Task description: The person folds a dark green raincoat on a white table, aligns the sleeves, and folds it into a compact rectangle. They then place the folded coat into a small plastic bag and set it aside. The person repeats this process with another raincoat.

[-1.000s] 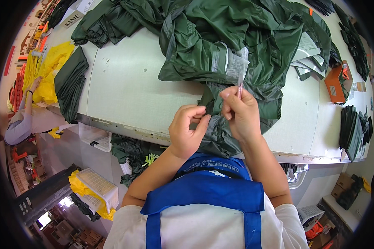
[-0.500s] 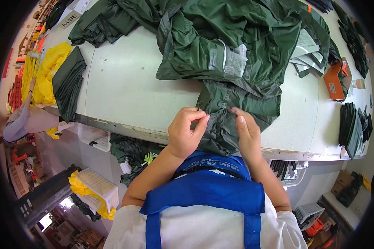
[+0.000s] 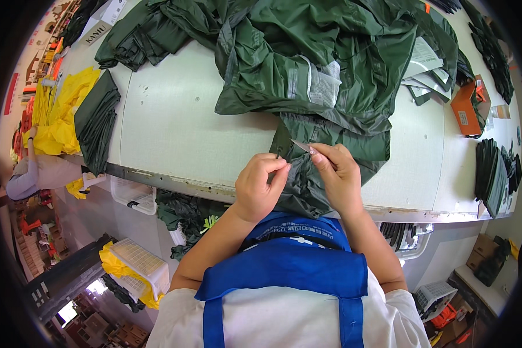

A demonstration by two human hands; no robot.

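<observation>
A dark green thin-fabric garment [image 3: 330,40] lies spread over the table, and its gathered near end [image 3: 307,185] hangs over the front edge at my waist. A whitish mesh piece [image 3: 323,87] shows in its folds. My left hand [image 3: 258,187] is closed in a pinch above the near end, with a small dark tip poking out at the fingertips; what it is I cannot make out. Just to the right, my right hand [image 3: 341,178] grips a small pointed metal blade [image 3: 300,145], its tip directed up and left over the fabric.
The pale table [image 3: 168,122] has a worn front edge. Folded green stacks stand at left [image 3: 96,124] and right [image 3: 490,177]. An orange box [image 3: 464,110] and printed cards [image 3: 423,61] lie at right. A co-worker's arm [image 3: 31,159] reaches to yellow fabric [image 3: 69,110] at far left.
My right hand has lifted off the fabric and turned inward, and the metal blade now shows in its fingers. My left hand keeps its pinch in nearly the same place.
</observation>
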